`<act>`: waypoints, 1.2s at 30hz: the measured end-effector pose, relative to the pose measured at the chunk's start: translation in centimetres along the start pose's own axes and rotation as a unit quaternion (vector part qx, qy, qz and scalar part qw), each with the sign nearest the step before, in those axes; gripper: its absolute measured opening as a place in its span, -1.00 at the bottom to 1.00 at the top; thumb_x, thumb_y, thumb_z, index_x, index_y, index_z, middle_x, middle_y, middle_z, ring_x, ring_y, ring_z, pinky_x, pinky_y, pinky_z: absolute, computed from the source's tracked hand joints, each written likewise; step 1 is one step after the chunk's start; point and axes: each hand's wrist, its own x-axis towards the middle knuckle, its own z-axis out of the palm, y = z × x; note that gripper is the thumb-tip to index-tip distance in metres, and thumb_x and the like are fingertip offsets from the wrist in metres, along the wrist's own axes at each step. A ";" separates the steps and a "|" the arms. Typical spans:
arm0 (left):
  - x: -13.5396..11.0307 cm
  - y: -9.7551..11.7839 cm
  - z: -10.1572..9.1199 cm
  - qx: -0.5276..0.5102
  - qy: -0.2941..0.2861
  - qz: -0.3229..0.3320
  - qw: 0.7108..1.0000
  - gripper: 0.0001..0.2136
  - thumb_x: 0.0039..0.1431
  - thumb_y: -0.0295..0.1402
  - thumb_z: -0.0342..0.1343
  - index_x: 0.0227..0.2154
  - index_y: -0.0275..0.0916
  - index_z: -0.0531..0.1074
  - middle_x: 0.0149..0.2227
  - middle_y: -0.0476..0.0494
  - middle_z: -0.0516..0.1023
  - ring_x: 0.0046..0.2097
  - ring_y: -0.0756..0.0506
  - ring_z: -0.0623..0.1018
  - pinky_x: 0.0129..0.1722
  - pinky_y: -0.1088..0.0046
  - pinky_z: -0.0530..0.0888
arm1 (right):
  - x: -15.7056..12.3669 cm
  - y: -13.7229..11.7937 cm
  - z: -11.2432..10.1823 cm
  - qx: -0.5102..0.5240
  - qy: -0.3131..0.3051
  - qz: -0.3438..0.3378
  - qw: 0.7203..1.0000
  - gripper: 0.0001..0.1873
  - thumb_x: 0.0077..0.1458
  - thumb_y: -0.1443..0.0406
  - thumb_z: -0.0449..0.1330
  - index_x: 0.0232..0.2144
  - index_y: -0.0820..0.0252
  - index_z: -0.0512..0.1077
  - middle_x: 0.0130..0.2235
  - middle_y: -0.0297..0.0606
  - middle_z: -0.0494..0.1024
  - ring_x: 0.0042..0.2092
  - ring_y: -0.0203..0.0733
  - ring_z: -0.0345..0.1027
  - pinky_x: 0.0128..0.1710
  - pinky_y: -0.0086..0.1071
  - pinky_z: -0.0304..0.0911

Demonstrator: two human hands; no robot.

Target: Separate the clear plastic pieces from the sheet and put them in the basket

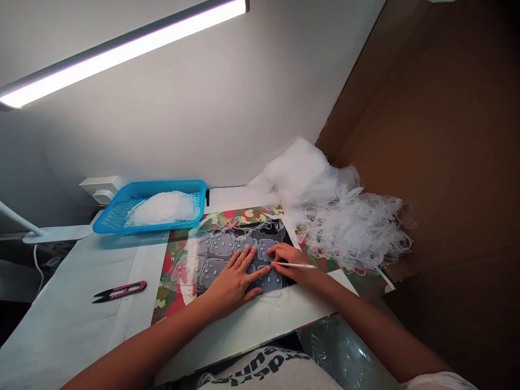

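Observation:
A thin translucent sheet with rows of rounded, outlined shapes lies over a dark board on the table. My left hand rests flat on this sheet, palm down, with its fingers spread. At the sheet's right side, my right hand pinches a slim white stick, its tip near the sheet's right-hand shapes. What exactly the stick is, I cannot make out. Loose clear strands lie along the sheet's far edge.
Left of the sheet lies a pair of thread snips. A blue basket holding a white translucent pile stands at the back. A tangled heap of clear scraps is at the right, against a cardboard wall. A lamp shines above.

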 end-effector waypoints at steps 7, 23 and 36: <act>-0.3 0.1 -0.1 -0.014 -0.014 -0.014 1.000 -0.50 0.30 -0.06 -0.04 0.28 0.21 0.10 0.43 -0.08 -0.35 0.39 -0.41 -0.13 0.26 -0.17 0.04 | -0.3 2.0 -0.9 -0.012 0.212 0.151 0.965 -0.82 0.19 0.22 0.08 -0.35 0.13 0.45 -0.25 -0.22 0.59 -0.28 -0.13 0.44 -0.27 -0.29 0.30; 10.4 -2.4 -0.8 -0.457 -0.020 -0.259 0.851 -0.65 0.02 -0.03 0.17 -0.44 -0.28 0.44 -0.54 -0.05 0.49 -0.54 -0.03 0.46 -0.53 0.49 0.38 | 0.6 -1.4 -2.5 0.297 0.181 0.211 0.913 -0.71 0.01 0.09 0.27 -0.53 0.13 0.34 -0.13 -0.23 0.60 -0.10 -0.08 0.41 -0.04 -0.22 0.19; 8.8 -1.7 0.3 -0.400 0.088 -0.188 0.893 -0.92 0.08 -0.33 0.12 -0.43 -0.22 0.39 -0.47 0.04 0.42 -0.43 0.01 0.38 -0.41 0.53 0.31 | 3.3 1.8 -3.0 0.278 0.089 0.245 0.925 -0.61 -0.11 0.03 0.28 -0.58 0.17 0.25 -0.51 -0.40 0.44 -0.40 -0.27 0.24 -0.38 -0.42 0.05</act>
